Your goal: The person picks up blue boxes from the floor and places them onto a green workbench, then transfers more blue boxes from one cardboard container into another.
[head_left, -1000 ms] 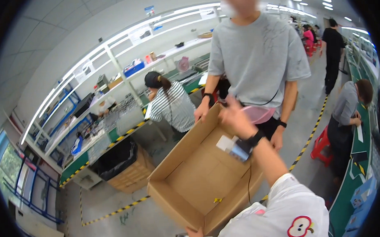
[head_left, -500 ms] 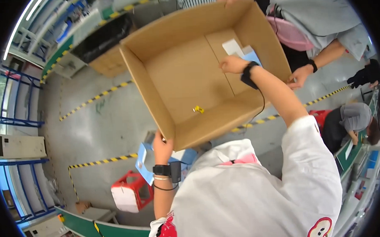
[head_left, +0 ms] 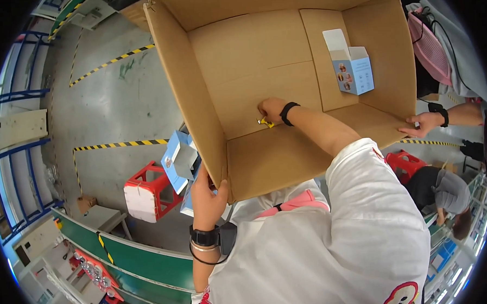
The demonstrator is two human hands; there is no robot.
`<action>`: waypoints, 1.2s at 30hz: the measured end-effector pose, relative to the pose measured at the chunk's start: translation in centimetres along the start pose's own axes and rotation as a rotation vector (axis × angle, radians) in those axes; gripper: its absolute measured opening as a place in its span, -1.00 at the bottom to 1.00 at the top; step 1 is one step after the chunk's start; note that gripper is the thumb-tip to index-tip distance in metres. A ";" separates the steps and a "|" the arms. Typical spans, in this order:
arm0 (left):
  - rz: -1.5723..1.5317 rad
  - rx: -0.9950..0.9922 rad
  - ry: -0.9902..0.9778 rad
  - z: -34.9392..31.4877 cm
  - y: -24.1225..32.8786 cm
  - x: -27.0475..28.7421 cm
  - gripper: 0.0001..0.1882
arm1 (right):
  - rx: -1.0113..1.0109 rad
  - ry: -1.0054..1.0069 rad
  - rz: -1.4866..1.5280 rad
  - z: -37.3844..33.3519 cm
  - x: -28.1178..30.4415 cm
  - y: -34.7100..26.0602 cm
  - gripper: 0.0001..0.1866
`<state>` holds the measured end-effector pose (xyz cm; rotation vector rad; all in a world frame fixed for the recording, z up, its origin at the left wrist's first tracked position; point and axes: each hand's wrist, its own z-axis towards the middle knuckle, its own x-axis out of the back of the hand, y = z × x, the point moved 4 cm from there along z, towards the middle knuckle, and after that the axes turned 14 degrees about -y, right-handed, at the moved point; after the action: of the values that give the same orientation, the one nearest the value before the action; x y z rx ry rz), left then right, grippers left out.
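From where I stood, with twelve o'clock straight ahead of the wearer and the big cardboard box (head_left: 250, 54) as the dial, the print drew my eye first. At three o'clock inside it stood a small blue carton (head_left: 363, 77), its white flap raised, with round coloured pictures on one face and lines of print on the next, too fine for me to read. The box itself was plain brown corrugated board, open-topped and rectangular, with seams across its floor and a ragged far-left corner.

The wearer's left hand (head_left: 209, 196) gripped the box at its seven o'clock corner. The right hand (head_left: 275, 110) was down inside, fingers curled inward, right by a little glossy yellow piece (head_left: 266, 123) on the box floor, also toward seven; I couldn't tell whether the fingers had hold of it. Between three and four, a co-worker's hand (head_left: 426, 124) held the opposite corner, below a pink plastic basket (head_left: 432, 57).

Outside, at eight o'clock, was another light-blue carton (head_left: 173, 165), its flaps open, and beyond it a red plastic stool (head_left: 164, 194) with a pale top. A smooth green counter (head_left: 144, 242) ran lower, between seven and eight.
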<state>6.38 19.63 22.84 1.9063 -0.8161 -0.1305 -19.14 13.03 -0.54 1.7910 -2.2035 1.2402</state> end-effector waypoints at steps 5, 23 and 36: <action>0.012 0.042 -0.032 0.1 0.3 1.3 -0.54 | 0.036 -0.020 -0.022 1.7 -1.3 0.4 -0.90; 0.026 0.171 0.512 13.1 -19.1 10.5 -0.46 | 1.626 0.493 -0.487 -6.6 23.3 -36.2 -0.95; -0.145 0.438 0.732 16.2 -21.9 16.9 -0.50 | -0.170 0.974 -0.489 32.6 59.3 -30.6 -0.79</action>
<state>22.86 2.84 1.09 2.1880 -0.2100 0.6734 1.00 -54.38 23.26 1.1448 -1.2007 1.3274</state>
